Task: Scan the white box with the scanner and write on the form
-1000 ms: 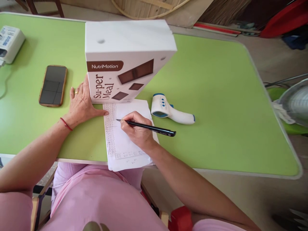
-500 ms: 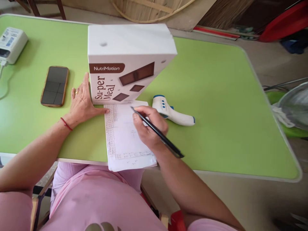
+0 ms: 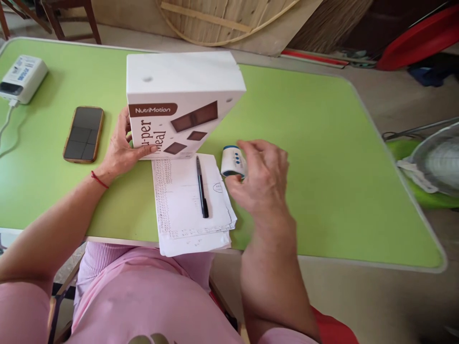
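My left hand (image 3: 122, 145) grips the lower left corner of a white NutriMotion box (image 3: 184, 71), thumb across its front and fingers round its left side. The box stands upright behind a stack of written paper sheets (image 3: 179, 205). A black pen (image 3: 202, 188) lies on the sheets. To their right is a white and blue infrared thermometer (image 3: 231, 162). Over it reaches my right hand (image 3: 263, 174), thumb and index finger apart on either side of its head. The hand covers the thermometer's handle, and whether the fingers touch it I cannot tell.
A phone (image 3: 83, 134) in a brown case lies on the green table (image 3: 340, 167), left of my left hand. At the far left a white device (image 3: 23, 79) has a cable plugged in. A basket-like container (image 3: 435, 157) stands beyond the table's right edge.
My right hand has let go of the pen, which now rests on the sheets, and has moved right to the thermometer. My left thumb has shifted from the paper onto the box front.
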The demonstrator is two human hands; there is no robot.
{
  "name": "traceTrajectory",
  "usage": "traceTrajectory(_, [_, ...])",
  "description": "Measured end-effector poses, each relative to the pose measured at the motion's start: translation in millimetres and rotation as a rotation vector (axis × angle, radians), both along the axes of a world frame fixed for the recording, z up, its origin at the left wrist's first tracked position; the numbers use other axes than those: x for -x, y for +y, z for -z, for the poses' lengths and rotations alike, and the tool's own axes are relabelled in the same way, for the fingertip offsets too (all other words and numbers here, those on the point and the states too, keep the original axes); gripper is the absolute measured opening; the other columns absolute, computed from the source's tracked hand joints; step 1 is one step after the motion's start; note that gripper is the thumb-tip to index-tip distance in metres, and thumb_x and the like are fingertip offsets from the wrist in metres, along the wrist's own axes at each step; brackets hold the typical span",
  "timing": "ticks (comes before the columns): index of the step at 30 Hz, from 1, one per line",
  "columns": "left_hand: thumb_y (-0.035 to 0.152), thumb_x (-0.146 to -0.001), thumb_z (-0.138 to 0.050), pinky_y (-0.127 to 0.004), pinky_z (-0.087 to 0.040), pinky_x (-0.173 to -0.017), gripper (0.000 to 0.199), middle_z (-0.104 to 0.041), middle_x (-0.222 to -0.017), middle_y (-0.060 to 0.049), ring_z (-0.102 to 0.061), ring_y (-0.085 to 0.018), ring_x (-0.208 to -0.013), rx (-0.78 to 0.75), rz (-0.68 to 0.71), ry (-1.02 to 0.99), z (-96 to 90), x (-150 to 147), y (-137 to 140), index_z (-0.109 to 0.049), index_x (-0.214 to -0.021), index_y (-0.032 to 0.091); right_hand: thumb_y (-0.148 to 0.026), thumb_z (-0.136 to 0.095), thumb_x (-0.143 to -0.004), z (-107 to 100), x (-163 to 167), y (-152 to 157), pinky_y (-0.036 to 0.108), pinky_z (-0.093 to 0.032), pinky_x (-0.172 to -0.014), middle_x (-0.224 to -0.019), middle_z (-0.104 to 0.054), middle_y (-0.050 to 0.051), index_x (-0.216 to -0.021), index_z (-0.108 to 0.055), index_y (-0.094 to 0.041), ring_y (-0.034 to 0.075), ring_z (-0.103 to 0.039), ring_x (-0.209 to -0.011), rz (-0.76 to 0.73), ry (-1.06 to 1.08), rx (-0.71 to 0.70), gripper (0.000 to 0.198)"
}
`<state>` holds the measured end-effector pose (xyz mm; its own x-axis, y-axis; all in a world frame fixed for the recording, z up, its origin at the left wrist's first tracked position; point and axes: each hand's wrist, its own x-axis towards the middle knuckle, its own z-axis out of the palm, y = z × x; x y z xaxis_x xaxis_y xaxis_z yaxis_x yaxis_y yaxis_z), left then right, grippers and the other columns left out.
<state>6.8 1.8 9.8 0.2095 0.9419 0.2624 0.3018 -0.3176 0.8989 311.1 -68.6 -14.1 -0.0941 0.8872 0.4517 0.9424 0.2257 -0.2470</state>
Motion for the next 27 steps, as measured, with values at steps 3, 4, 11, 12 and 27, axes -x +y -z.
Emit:
traceTrajectory(3, [0.067, -0.064, -0.084, -0.052, -0.051, -0.108, 0.1, -0.056, -0.142, -0.012, -0.055, -0.036, -0.133, -0.036, -0.039, -0.025, -11.6, 6.1, -5.8, -0.04, -0.146, 0.031, -0.019, -0.067, -0.069, 1.9, -25.6, 1.7, 0.061, -0.049, -0.092, -0.123, -0.062, 0.023, -0.134, -0.056, -0.014, 0.043, -0.058, -0.114, 0.121, -0.083, 0.178, 0.066])
traceTrajectory(4, [0.065, -0.064, -0.085, -0.052, -0.052, -0.107, 0.098, -0.058, -0.14, -0.013, -0.057, -0.036, -0.131, -0.04, -0.038, -0.034, -17.4, 8.8, -8.4, -0.042, -0.144, 0.03, -0.02, -0.068, -0.067, 3.1, -31.0, 3.1, 0.06, -0.051, -0.088, -0.117, -0.065, 0.021, -0.131, -0.059, -0.015, 0.042, -0.061, -0.107, 0.133, -0.095, 0.239, 0.065])
traceTrajectory(11, [0.041, -0.064, -0.091, -0.042, -0.063, -0.079, 0.056, -0.075, -0.104, -0.011, -0.073, -0.032, -0.094, 0.249, 0.313, -0.137, -46.8, 17.0, -24.3, -0.066, -0.107, 0.016, -0.026, -0.074, -0.056, -24.1, -16.7, 6.5, 0.049, -0.052, -0.068, -0.089, -0.068, 0.012, -0.09, -0.07, -0.022, 0.032, -0.064, -0.08, 0.319, 0.304, 0.229, 0.034])
traceTrajectory(12, [0.038, -0.063, -0.092, -0.042, -0.063, -0.079, 0.053, -0.076, -0.103, -0.011, -0.073, -0.032, -0.095, 0.272, 0.349, -0.146, -47.6, 16.1, -25.5, -0.067, -0.104, 0.015, -0.027, -0.075, -0.055, -34.1, -8.8, 0.8, 0.049, -0.051, -0.068, -0.088, -0.067, 0.012, -0.087, -0.069, -0.022, 0.032, -0.063, -0.079, 0.355, 0.43, 0.112, 0.033])
traceTrajectory(27, [0.028, -0.061, -0.091, -0.042, -0.062, -0.081, 0.057, -0.076, -0.111, -0.01, -0.073, -0.033, -0.102, 0.346, 0.454, -0.117, -53.4, 15.1, -27.5, -0.067, -0.112, 0.019, -0.033, -0.08, -0.073, -61.1, 114.9, -81.9, 0.029, -0.044, -0.044, -0.073, -0.059, -0.001, -0.104, -0.068, -0.027, 0.014, -0.051, -0.055, -0.338, 1.569, 0.28, 0.033])
